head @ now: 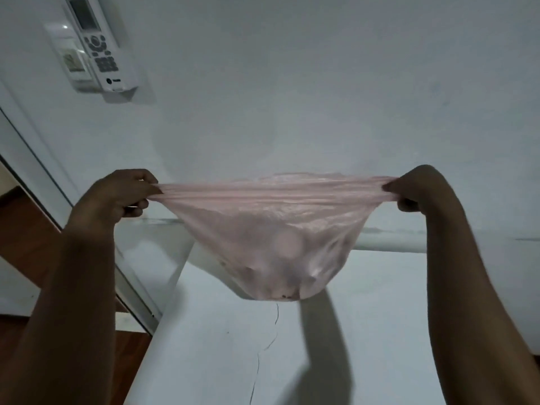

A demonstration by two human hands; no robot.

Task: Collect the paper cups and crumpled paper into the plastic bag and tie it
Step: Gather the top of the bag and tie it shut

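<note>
We see the translucent pale pink plastic bag stretched taut between two hands: the left hand pinches one gathered end of its mouth and the right hand pinches the other, so its bulging bottom hangs just above the white bench. Through the film a round white paper cup shows faintly among blurred shapes we cannot make out. Behind stands a white wall carrying a white remote control in a wall holder, well apart from the bag, and brown wooden flooring lies to the left.

White wall with mounted remote; white table, wooden floor.
</note>
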